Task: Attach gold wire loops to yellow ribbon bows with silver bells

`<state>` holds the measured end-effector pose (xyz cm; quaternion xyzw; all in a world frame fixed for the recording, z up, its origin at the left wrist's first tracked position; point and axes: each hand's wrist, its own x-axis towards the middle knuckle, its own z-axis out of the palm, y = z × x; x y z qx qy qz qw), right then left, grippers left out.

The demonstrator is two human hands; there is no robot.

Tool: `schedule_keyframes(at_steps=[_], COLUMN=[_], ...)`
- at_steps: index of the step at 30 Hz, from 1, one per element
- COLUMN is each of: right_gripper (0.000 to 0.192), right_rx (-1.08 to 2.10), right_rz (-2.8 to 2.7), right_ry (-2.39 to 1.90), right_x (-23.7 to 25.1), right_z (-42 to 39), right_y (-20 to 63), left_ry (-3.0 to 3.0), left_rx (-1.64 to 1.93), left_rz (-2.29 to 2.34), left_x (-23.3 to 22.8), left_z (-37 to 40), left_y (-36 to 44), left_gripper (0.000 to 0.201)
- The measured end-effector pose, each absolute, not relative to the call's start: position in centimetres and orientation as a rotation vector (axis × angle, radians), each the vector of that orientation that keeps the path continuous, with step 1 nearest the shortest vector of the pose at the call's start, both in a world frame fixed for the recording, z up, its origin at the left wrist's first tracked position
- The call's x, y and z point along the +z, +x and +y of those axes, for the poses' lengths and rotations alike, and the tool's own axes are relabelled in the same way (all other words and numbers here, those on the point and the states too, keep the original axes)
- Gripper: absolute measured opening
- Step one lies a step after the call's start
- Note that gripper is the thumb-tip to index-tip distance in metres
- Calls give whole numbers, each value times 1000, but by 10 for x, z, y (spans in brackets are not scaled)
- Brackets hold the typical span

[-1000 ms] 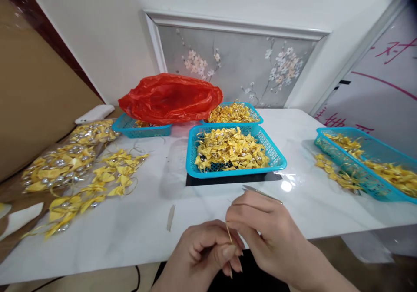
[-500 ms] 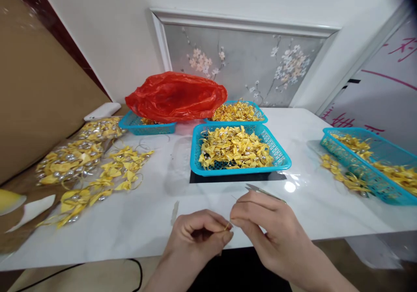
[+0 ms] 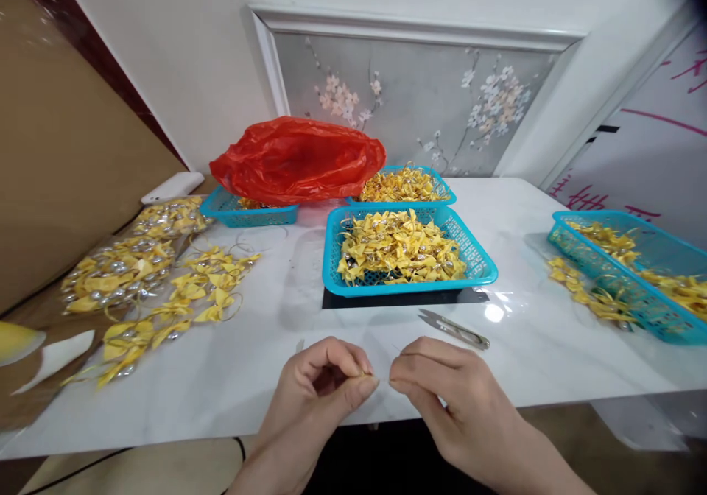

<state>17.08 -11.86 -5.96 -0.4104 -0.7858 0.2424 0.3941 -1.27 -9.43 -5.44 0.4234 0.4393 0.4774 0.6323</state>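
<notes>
Both hands at 6 o'clock by the table (image 3: 232, 377) edge: left hand (image 3: 323, 388) w/ thumb + forefinger pressed together on a tiny gold bit (image 3: 365, 374), prob. thread or wire, too small to tell; right hand (image 3: 442, 388) pinched shut just beside it at 3 o'clock, tips nearly touching, holding what may be the other end. Looks like the fine knot/twist step on one piece, w/ snips (image 3: 454, 328) lying free at 1 o'clock from the right hand and the middle basket (image 3: 480, 274) of yellow bows (image 3: 401, 248) at 12. Next move prob. needs a steady pinch on both ends & a small pull apart or twist, no slack.
</notes>
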Motion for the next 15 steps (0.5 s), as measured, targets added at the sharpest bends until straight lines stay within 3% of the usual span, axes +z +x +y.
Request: schedule_keyframes(at_steps=[15], right_gripper=[22], right_rx=[300], right_rz=[-2058], right_ry=[-1062], right_x=[-62], right_z=[-121], right_y=[185], left_ry=[998], left_rx=[999], left_rz=[1177], left_x=[-56], left_z=[-92], left_y=[-24], left_gripper=[23])
